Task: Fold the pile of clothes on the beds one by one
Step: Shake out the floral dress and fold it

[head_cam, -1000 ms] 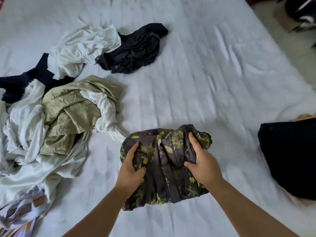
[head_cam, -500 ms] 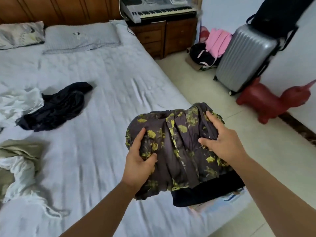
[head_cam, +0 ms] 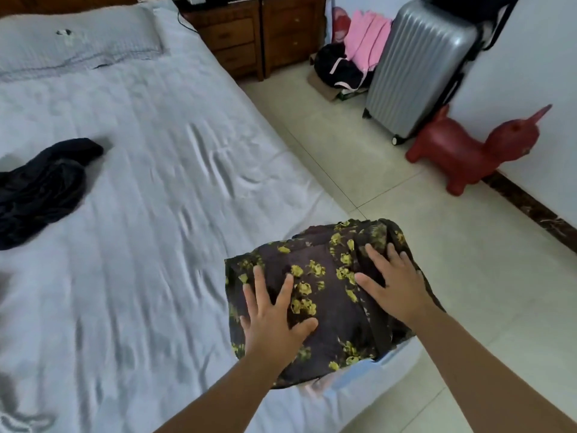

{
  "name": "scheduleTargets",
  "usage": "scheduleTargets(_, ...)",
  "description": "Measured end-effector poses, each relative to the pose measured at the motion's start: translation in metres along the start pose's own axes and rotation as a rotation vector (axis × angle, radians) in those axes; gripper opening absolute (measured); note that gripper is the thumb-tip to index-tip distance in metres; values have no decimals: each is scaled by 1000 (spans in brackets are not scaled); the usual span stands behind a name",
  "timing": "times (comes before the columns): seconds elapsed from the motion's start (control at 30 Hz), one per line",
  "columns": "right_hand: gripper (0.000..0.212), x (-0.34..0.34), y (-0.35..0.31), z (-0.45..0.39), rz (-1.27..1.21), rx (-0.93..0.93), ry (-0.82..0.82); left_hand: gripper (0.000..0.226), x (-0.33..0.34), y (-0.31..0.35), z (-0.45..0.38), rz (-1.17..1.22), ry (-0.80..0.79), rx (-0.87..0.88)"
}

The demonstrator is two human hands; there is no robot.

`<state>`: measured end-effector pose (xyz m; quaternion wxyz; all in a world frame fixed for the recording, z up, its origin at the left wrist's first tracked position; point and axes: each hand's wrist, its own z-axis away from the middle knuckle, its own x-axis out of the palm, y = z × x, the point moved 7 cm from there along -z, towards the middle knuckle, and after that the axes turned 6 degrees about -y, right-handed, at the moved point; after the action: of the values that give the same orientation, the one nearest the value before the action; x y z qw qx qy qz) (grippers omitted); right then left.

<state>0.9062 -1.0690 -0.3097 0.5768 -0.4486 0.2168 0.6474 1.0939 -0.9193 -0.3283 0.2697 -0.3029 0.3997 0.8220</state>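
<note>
A folded dark garment with yellow flowers (head_cam: 327,295) lies on top of a stack at the bed's right edge, near me. My left hand (head_cam: 274,320) rests flat on its left half with the fingers spread. On its right half lies my right hand (head_cam: 393,282), also flat and spread. Neither hand grips the cloth. A crumpled black garment (head_cam: 40,189) lies at the left of the light grey bed (head_cam: 150,214). The rest of the clothes pile is out of view.
A grey pillow (head_cam: 71,42) lies at the head of the bed. Wooden drawers (head_cam: 259,32) stand behind it. On the tiled floor to the right are a silver suitcase (head_cam: 418,64), a red toy animal (head_cam: 468,148) and pink and black bags (head_cam: 352,54).
The flowered garment was carried from the middle of the bed to the right and set down on the stack at the edge. Both hands let go and now lie flat on it.
</note>
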Motion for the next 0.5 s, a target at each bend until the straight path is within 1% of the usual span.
scheduleTargets(0.07, 74, 19, -4, -6, 21, -4, -44, 92, 10, 7, -7, -198, 7, 61)
scheduleTargets(0.13, 79, 34, -5, -12, 52, 12, -55, 89, 26, 13, -15, -320, -48, 125)
scheduleTargets(0.23, 86, 57, 2, -20, 105, 52, -59, 78, 63, 12, -23, -372, -210, 171)
scheduleTargets(0.3, 85, 68, 8, -23, 141, 72, -91, 72, 82, 9, -24, -359, -312, 175)
scheduleTargets(0.33, 83, 68, 10, -24, 142, 85, -107, 69, 85, 9, -25, -350, -336, 184)
scheduleTargets(0.4, 77, 60, 5, -23, 106, 102, -94, 63, 77, 8, -24, -296, -319, 208)
scheduleTargets(0.43, 73, 50, -1, -21, 69, 103, -36, 59, 67, 8, -24, -254, -278, 227)
scheduleTargets(0.5, 66, 28, -19, -13, 2, 87, 142, 51, 40, 6, -22, -166, -147, 262)
